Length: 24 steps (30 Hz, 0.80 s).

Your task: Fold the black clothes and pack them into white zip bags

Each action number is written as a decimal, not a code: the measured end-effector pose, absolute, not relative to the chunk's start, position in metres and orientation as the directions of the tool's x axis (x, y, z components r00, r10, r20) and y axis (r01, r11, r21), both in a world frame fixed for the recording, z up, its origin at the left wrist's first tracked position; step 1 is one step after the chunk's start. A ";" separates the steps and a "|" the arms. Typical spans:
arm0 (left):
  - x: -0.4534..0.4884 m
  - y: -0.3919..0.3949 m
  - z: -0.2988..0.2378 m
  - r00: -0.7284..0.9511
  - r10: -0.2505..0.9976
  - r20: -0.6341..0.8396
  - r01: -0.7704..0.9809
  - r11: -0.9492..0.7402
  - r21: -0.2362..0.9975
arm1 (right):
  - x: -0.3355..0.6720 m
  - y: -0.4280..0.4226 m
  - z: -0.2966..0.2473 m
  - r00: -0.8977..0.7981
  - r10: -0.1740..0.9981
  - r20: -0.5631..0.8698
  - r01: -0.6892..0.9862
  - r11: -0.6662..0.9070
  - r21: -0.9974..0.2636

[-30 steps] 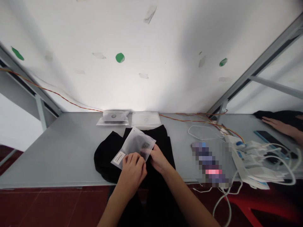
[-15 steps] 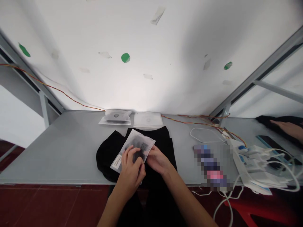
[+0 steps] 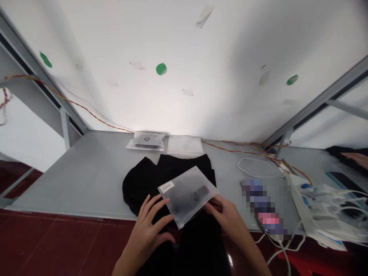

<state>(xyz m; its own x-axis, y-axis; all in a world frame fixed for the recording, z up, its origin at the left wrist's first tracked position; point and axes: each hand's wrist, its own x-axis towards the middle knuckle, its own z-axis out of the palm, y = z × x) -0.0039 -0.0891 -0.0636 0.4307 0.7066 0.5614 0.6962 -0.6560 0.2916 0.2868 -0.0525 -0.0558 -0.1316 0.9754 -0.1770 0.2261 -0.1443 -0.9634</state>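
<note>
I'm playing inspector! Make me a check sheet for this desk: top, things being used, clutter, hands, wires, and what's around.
Surface: grey tabletop, smooth-looking.
Job's things: frosted bag with white label and a dark shape inside, over black cloth.
Clutter: two more bags at the back; pixelated item at right.
Hands: right hand grips the frosted bag; left hand spread at its edge, touch unclear.
Cables: red-yellow wire along the back; tangle of white cables at right.
Surroundings: white wall with green patches; another person's hand far right.
</note>
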 end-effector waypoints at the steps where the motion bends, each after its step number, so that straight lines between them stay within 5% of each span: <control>1: -0.002 -0.093 -0.064 0.411 0.702 0.581 0.698 -0.653 0.295 | 0.292 -0.060 -0.058 -0.010 0.988 -0.151 0.297 -0.141 -0.944; 5: 0.021 -0.096 -0.061 0.328 0.686 0.649 0.692 -0.643 0.329 | 0.290 -0.081 -0.063 0.243 0.955 0.171 0.600 -0.009 -0.800; 10: 0.043 -0.089 -0.057 0.322 0.632 0.705 0.600 -0.712 0.364 | 0.271 -0.091 -0.056 -0.205 0.782 0.589 0.667 0.552 -0.501; 18: 0.042 -0.084 -0.060 0.363 0.595 0.717 0.546 -0.759 0.355 | 0.250 -0.078 -0.050 -0.436 0.594 0.676 0.627 0.739 -0.245; 24: 0.027 -0.077 -0.067 0.251 0.604 0.756 0.549 -0.733 0.402 | 0.273 -0.068 -0.050 -0.289 0.568 0.771 0.709 0.668 -0.226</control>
